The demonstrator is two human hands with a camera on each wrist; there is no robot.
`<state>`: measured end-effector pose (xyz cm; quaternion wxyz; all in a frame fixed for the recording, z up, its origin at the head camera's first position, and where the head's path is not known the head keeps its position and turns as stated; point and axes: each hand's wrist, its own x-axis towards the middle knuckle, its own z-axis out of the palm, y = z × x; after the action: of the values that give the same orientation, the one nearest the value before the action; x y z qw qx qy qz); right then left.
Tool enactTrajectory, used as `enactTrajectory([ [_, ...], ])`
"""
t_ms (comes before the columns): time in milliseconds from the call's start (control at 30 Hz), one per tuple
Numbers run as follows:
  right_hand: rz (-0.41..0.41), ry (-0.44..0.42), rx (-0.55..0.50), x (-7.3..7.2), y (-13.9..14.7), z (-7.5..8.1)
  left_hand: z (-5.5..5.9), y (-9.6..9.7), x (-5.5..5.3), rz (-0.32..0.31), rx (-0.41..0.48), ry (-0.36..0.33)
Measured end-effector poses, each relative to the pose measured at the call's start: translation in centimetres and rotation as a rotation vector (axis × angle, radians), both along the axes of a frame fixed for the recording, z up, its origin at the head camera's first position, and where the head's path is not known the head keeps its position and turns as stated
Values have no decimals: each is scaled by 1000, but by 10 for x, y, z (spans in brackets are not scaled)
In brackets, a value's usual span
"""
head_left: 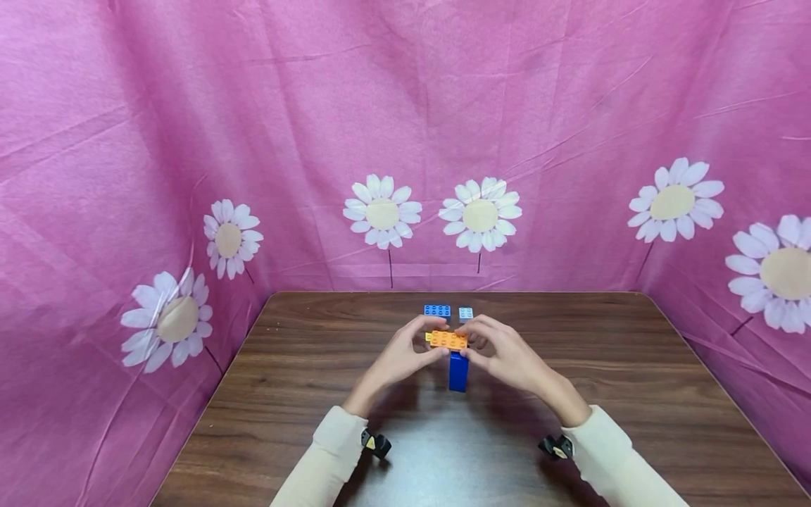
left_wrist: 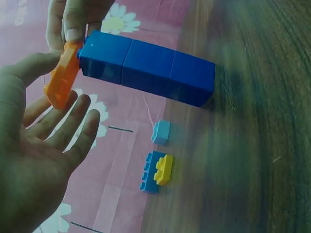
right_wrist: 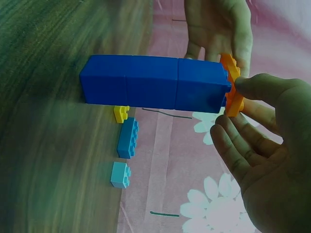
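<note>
An orange building brick [head_left: 448, 341] lies across the top of a tower of three dark blue blocks [head_left: 458, 373] standing on the table. My left hand [head_left: 405, 350] pinches the brick's left end between thumb and fingers. At its other end, my right hand [head_left: 507, 355] grips it the same way. The right wrist view shows the orange brick [right_wrist: 233, 99] tilted against the tower's top, with blue studs [right_wrist: 227, 87] visible beside it. In the left wrist view, the tower [left_wrist: 146, 65] reaches from the tabletop up to the brick.
Behind the tower are a blue brick [head_left: 437, 310], a light blue brick [head_left: 465, 313] and a small yellow brick [right_wrist: 121, 114]. The brown wooden table [head_left: 285, 394] ends at a pink curtain [head_left: 424, 127] with printed daisies.
</note>
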<state>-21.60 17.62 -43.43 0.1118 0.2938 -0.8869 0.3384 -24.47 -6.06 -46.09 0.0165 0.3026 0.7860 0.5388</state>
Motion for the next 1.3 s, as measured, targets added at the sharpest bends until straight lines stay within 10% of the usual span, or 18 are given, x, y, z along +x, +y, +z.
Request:
enactTrajectory([
  [1300, 63, -46, -27, 14, 3, 1, -33, 16, 11, -15, -6, -278],
])
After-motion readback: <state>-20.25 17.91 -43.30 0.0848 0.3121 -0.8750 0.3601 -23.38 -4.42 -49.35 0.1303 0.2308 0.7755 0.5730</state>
